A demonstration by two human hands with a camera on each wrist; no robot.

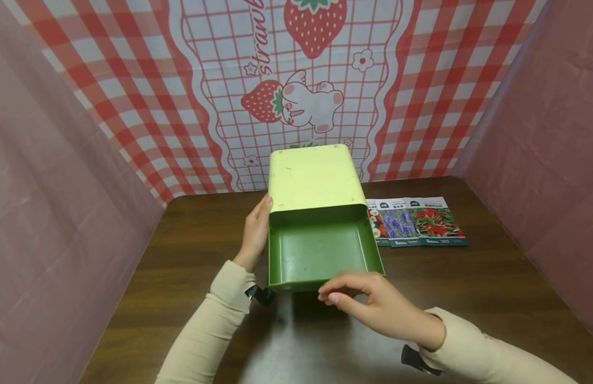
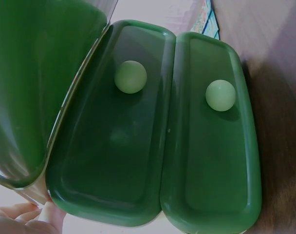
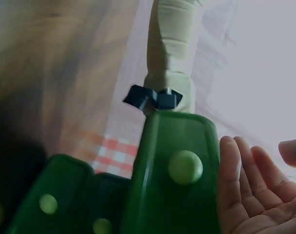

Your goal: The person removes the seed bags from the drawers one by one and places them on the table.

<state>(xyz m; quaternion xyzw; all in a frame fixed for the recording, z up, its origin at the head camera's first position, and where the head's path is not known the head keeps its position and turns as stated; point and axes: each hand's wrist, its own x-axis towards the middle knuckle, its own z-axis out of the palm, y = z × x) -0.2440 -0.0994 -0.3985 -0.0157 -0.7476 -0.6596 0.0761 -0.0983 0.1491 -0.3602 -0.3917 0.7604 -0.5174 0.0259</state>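
Note:
A small pale yellow drawer cabinet [image 1: 315, 178] stands on the table with its green top drawer [image 1: 320, 250] pulled out; the visible part of its inside is bare. My left hand [image 1: 256, 233] rests along the cabinet's left side, fingers fairly straight against it. Close to the drawer's front edge, my right hand [image 1: 378, 306] hovers with fingers loosely bent and nothing in them. The right wrist view shows those fingers beside the drawer's round light green knob [image 3: 185, 167]. Below, two drawers are pushed in, a middle one [image 2: 114, 136] and a lower one [image 2: 216, 151], each with a knob.
Several flower seed packets [image 1: 416, 221] lie overlapping on the brown table [image 1: 191, 256], right of the cabinet. A red checked strawberry cloth [image 1: 147, 106] hangs behind. Pink cloth [image 1: 531, 138] hangs at both sides.

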